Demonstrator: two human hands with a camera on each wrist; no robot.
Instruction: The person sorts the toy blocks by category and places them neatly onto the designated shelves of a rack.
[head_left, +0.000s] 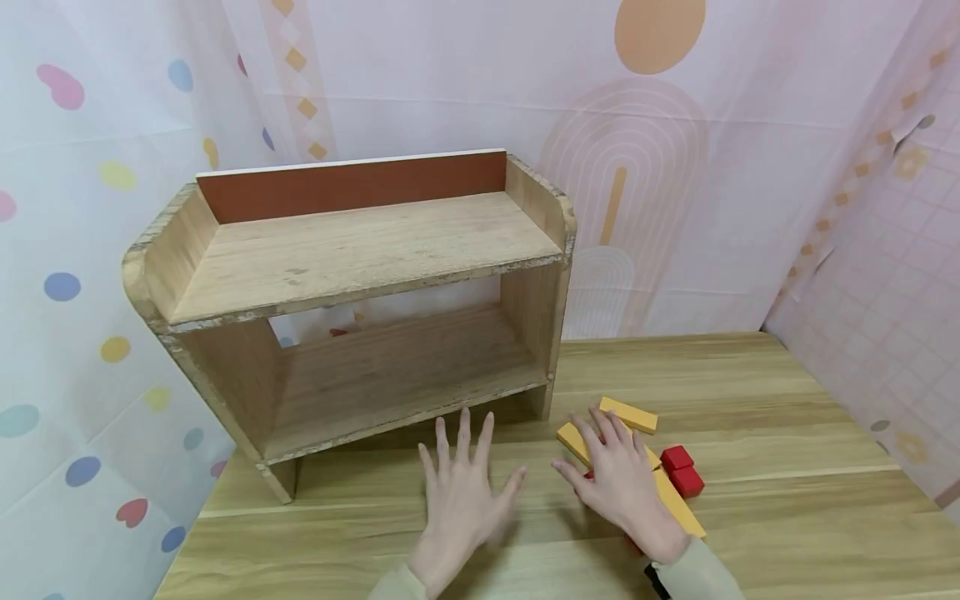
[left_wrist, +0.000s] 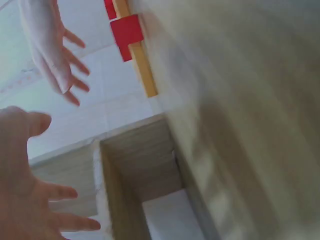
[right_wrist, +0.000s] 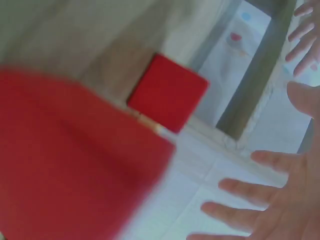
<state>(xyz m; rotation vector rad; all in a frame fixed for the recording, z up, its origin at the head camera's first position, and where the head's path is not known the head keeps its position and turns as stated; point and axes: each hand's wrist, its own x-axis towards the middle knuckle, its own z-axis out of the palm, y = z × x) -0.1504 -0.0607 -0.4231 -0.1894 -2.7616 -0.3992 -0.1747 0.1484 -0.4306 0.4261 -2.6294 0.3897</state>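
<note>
Fingers spread flat on both: left hand [head_left: 461, 492] above bare table [head_left: 787, 517], right hand [head_left: 618, 475] over blocks [head_left: 678, 475] (yellow, red).

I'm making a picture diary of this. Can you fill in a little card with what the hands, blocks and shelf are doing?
left hand: open, fingers spread, over the table, holding nothing
right hand: open, fingers spread, over the blocks
yellow blocks: flat planks on the table, partly under the right hand
red blocks: beside the planks
wooden shelf: two levels, upright at the table's far left
</note>
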